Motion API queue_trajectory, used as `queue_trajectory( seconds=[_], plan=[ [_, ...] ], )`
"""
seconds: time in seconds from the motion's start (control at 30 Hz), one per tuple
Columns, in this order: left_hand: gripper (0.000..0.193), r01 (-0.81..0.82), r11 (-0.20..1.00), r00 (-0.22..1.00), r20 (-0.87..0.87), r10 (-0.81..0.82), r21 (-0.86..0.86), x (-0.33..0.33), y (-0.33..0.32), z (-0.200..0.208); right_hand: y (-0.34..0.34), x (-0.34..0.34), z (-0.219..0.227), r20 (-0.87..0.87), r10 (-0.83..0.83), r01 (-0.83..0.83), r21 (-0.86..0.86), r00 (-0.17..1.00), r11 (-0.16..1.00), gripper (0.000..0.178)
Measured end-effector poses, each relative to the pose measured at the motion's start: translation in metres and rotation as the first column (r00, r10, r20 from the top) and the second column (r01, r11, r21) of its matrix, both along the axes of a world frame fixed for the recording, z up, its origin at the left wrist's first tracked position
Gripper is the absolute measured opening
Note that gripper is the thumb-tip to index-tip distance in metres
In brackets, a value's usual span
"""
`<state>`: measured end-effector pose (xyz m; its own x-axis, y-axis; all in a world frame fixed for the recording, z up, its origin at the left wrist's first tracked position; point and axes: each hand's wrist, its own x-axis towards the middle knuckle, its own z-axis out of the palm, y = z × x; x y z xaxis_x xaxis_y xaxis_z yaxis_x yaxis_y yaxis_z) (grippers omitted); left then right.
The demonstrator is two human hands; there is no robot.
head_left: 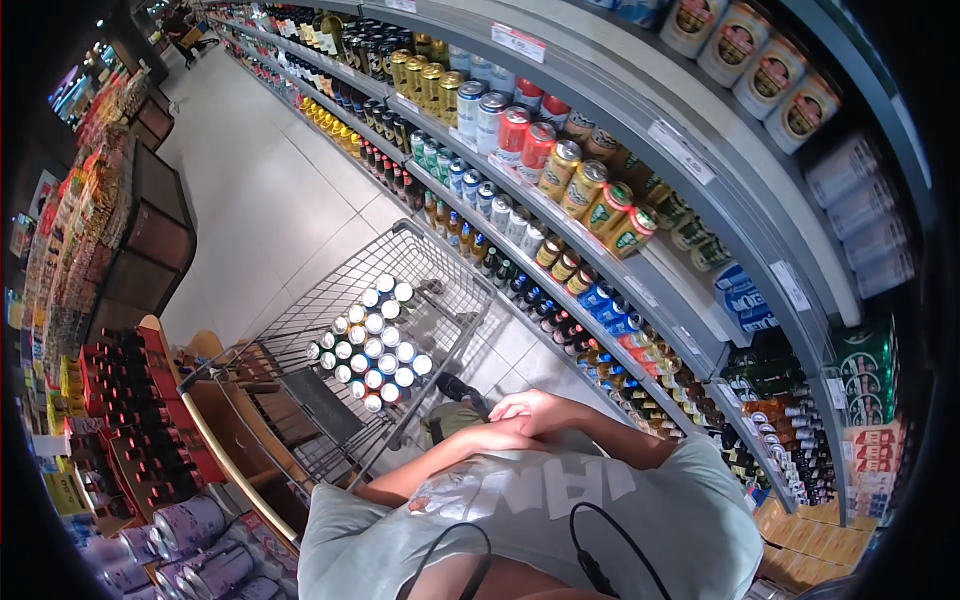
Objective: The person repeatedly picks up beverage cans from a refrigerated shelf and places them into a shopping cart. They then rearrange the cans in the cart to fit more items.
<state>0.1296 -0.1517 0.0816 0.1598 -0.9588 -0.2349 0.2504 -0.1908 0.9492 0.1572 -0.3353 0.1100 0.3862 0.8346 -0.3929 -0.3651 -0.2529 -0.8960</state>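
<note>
My hands are clasped together in front of my grey-green shirt (560, 500). My right hand (535, 408) lies over my left hand (498, 436), its fingers bent and closed on it. The fingers of my left hand are mostly hidden. Neither hand holds any goods. Just ahead and to the left is a wire shopping cart (300, 290), apart from my hands. Many upright cans (375, 345) with pale round tops are grouped in its basket. A dark grey panel (322, 405) is on the cart's near side.
Shelves (560, 210) of cans and bottles curve along the right. Red crates of dark bottles (140, 430) and purple-white packs (205, 560) stand at the left, beside a wood-edged counter (225, 450). Goods displays (150, 215) flank the tiled aisle (240, 180). A person (183, 35) is far ahead.
</note>
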Motion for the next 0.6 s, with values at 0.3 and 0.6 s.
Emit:
queue_trajectory(
  seconds=[0.3, 0.6],
  plan=[
    [0.106, 0.149, 0.934, 0.894, -0.359, -0.267, -0.325, -0.094, -0.019, 0.066, -0.187, -0.201, 0.074, -0.339, -0.114, 0.230, 0.325, 0.934, 0.917, 0.070],
    [0.115, 0.641, 0.732, 0.757, 0.032, -0.652, -0.232, -0.111, -0.123, 0.105, -0.234, -0.284, 0.075, -0.137, 0.085, -0.060, 0.173, 0.987, 0.983, 0.109]
  ],
)
